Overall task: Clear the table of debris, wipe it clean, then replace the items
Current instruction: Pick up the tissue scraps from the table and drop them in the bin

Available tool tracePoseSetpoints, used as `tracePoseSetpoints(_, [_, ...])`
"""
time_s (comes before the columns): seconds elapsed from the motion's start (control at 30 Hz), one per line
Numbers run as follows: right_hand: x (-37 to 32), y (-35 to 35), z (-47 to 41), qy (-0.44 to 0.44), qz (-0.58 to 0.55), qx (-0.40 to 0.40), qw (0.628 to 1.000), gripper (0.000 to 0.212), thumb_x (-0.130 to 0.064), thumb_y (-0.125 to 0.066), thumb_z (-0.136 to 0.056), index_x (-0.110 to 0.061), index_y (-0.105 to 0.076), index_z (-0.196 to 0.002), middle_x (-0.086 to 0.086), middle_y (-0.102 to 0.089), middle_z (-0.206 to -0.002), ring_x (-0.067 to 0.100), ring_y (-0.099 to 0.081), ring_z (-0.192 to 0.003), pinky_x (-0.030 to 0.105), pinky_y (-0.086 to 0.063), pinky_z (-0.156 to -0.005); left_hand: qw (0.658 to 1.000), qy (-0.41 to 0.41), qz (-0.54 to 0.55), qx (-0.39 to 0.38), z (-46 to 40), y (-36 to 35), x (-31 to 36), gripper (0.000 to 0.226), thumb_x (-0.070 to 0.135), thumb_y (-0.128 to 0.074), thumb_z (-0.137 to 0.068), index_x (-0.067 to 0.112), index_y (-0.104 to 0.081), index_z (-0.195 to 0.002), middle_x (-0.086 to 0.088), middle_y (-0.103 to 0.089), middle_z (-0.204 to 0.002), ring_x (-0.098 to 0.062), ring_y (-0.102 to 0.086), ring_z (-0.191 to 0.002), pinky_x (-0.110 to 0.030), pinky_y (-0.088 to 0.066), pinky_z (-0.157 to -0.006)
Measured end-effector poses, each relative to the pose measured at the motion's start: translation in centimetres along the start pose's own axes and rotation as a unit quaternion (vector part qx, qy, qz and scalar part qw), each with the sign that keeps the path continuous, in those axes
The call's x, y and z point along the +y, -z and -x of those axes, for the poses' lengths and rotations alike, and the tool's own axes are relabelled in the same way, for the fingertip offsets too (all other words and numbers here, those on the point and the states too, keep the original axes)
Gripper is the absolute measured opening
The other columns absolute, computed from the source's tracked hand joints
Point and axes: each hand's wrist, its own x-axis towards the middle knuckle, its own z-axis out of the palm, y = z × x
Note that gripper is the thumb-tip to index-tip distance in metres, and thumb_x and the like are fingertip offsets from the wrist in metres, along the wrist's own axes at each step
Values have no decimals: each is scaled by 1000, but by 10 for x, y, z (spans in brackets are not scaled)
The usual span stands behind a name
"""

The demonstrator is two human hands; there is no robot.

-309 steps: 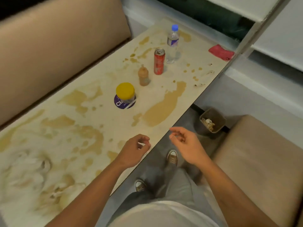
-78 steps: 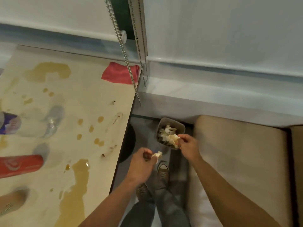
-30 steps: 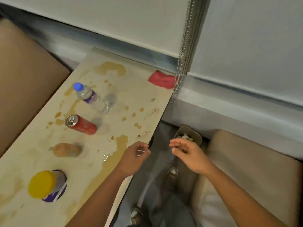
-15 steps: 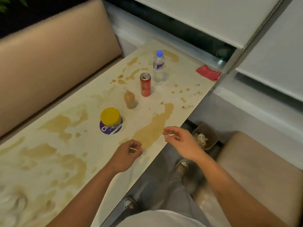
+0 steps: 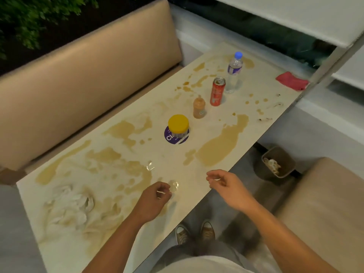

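The desk (image 5: 256,107) is blotched with brown spills. Down its middle stand a water bottle (image 5: 233,72), a red can (image 5: 217,92), a small brown bottle (image 5: 199,107) and a yellow-lidded jar (image 5: 178,129). A red cloth (image 5: 292,81) lies at the far right corner; crumpled wet tissues (image 5: 72,205) lie near the near left corner. The left hand (image 5: 152,200) hangs loosely curled over the near edge, holding nothing; the right hand (image 5: 228,187) hovers relaxed beside that edge. A bin (image 5: 278,161) with tissue scraps stands on the floor.

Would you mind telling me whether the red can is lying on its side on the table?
No, the red can stands upright on the table, between the water bottle and the small brown bottle.
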Motion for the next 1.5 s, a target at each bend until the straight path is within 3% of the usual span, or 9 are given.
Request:
tracePoseSetpoints(0.2, [9, -35, -7, 9, 40, -39, 998, 20, -24, -62, -101, -37, -65, -115, -16, -70, -114, 15, -71, -95, 12, -52, -78, 999, -1, -34, 38, 23, 26, -29, 10, 29, -67, -96, 32, -67, -105, 12, -70, -101, -4, -66, -84, -15, -51, -72])
tracePoseSetpoints(0.37, [6, -82, 3, 1, 57, -43, 997, 21, -25, -63, -100, -45, -64, -107, -15, -70, -113, 11, -71, -93, 31, -56, -92, 997, -8, -63, 42, 42, 55, -63, 12, 28, -68, -95, 30, -66, -107, 13, -69, -101, 0, -64, -83, -16, -51, -75])
tracePoseSetpoints(0.47, [-2, -123, 12, -7, 74, -47, 996, 19, -26, -62, -100, -43, -65, -108, -15, -70, -112, 6, -69, -87, 23, -54, -86, 996, -15, -76, 50, 52, 80, -93, 15, 30, -68, -95, 31, -66, -110, 14, -68, -101, 1, -64, -84, -12, -49, -75])
tracePoseSetpoints(0.57, [-10, -173, 19, -14, 100, -42, 994, 17, -28, -61, -101, -34, -67, -116, -17, -69, -107, -6, -64, -77, 9, -44, -70, 995, -17, -93, 44, 61, 114, -130, 16, 29, -68, -95, 29, -66, -110, 12, -67, -102, -5, -65, -85, -21, -53, -80])
tracePoseSetpoints(0.87, [-26, -304, 24, -29, 148, -76, 986, 27, -33, -57, -101, -30, -67, -126, -20, -66, -110, -4, -64, -90, 8, -42, -75, 956, -2, -291, -38, 86, 164, -215, 54, 28, -64, -95, 28, -47, -146, 3, -50, -133, -19, -61, -111, -31, -49, -91])
tracePoseSetpoints(1.1, [-27, -345, 28, -26, 167, -100, 981, 29, -32, -56, -103, -28, -66, -129, -17, -65, -117, -1, -63, -98, 9, -43, -81, 965, -27, -260, 7, 97, 168, -229, 27, 20, -56, -98, 26, -70, -120, 1, -68, -106, -20, -64, -101, -31, -49, -80])
tracePoseSetpoints(1.27, [-33, -359, 17, -5, 167, -93, 982, 28, -27, -58, -102, -26, -65, -129, -14, -64, -118, -2, -60, -91, 14, -44, -82, 969, -31, -244, -1, 119, 193, -238, 28, 32, -60, -100, 21, -70, -123, 0, -67, -114, -19, -63, -106, -35, -50, -88])
tracePoseSetpoints(1.43, [-52, -375, -3, 33, 206, -89, 974, 32, -24, -56, -102, -24, -62, -134, -8, -60, -133, 8, -62, -96, 19, -43, -87, 970, -41, -238, 11, 140, 220, -252, 19, 40, -64, -97, 23, -69, -93, 8, -57, -89, -12, -55, -85, -30, -43, -72])
tracePoseSetpoints(1.5, [-62, -384, -10, 65, 230, -90, 967, 33, -23, -56, -101, -24, -62, -134, -5, -59, -137, 10, -63, -98, 22, -45, -90, 978, -40, -203, 26, 148, 227, -255, 15, 42, -67, -95, 27, -65, -93, 12, -58, -93, -6, -55, -88, -22, -40, -73])
